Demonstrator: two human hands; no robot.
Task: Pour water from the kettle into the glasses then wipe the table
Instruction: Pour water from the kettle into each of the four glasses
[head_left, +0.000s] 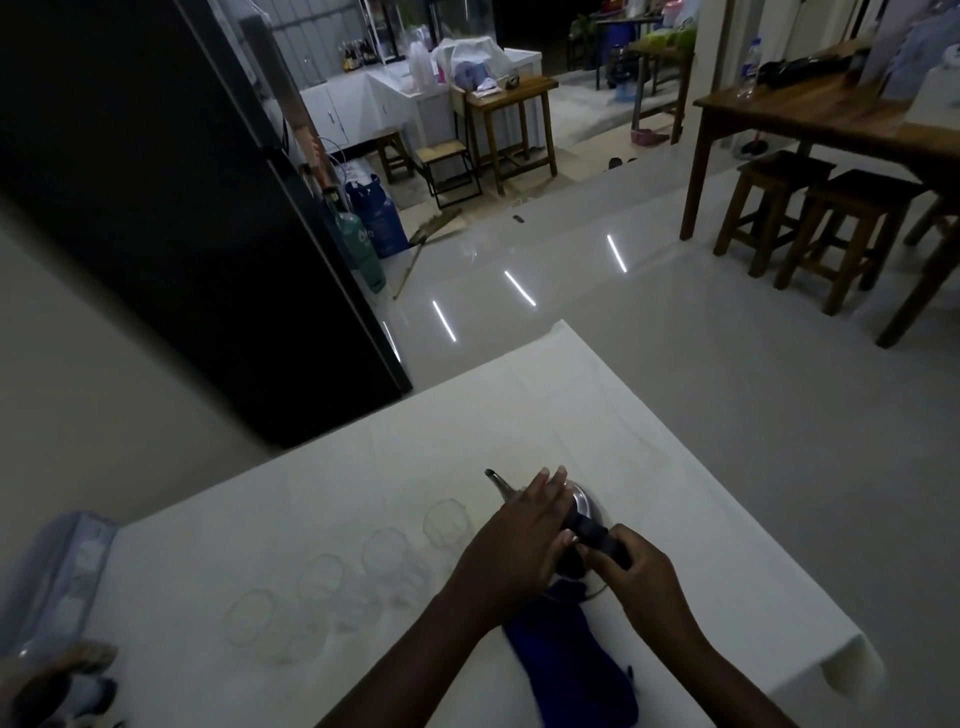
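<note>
A metal kettle (584, 501) with a thin spout (496, 480) stands on the white-covered table (649, 467). My right hand (631, 566) is closed around its black handle (597, 535). My left hand (524, 530) lies flat over the kettle's lid, fingers stretched out. Several clear glasses stand in a slanted row to the left of the kettle, from one glass (445, 522) near the spout to another glass (249, 618) at the front left. A blue cloth (569, 660) lies on the table under my forearms.
A black fridge (182, 208) stands beyond the table's left side. Gas cylinders (374, 218) sit by it on the floor. A wooden table with stools (810, 228) is at the right. A plastic package (57, 577) lies at the table's left edge.
</note>
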